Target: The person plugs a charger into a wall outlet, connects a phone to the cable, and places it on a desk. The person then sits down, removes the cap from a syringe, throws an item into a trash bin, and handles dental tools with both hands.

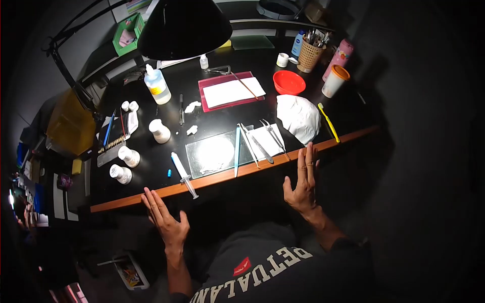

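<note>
My left hand (169, 227) is open, fingers stretched out and thumb apart, its fingertips at the wooden table edge. A clear syringe (181, 169) lies to its right across that edge, beside a small blue cap (169, 173). My right hand (302, 189) is also open and holds nothing; its fingertips are at the edge just below a crumpled white mass (298, 118). Right of that mass lies a yellow toothbrush (329, 122). Between the hands are a glass slab (194, 154), a light-blue stick-like tool (237, 151), a metal spatula (261, 150) and tweezers (273, 134).
White bottles (121, 174) and a clear squeeze bottle (158, 87) stand at the left. Behind are a pink tray (227, 107), a red bowl (289, 83), an orange-lidded cup (336, 82) and a woven tool holder (309, 56). A black lamp (184, 28) hangs above.
</note>
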